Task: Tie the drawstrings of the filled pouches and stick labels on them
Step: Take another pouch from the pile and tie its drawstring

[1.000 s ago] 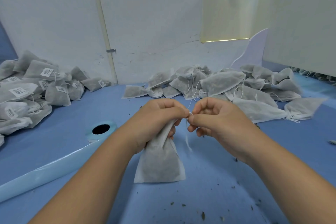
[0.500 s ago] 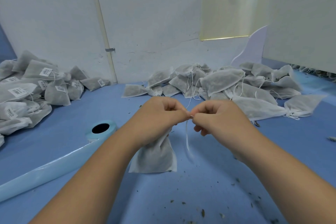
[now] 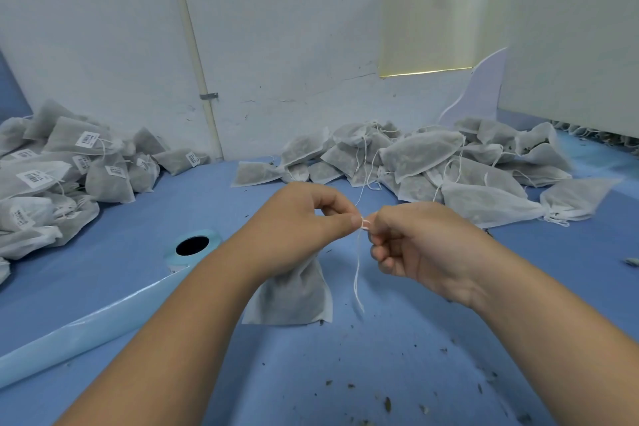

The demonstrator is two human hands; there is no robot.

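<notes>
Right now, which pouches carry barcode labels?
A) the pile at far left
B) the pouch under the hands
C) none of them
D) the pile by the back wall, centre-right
A: white barcode labels show on pouches in the left pile. None is visible on the centre-right pile, nor on the pouch whose drawstring the left hand and right hand pinch.

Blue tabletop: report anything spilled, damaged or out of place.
Dark flecks lie scattered over the blue tabletop in front of the held pouch, likely spilled pouch filling. Nothing else stands out.
</notes>
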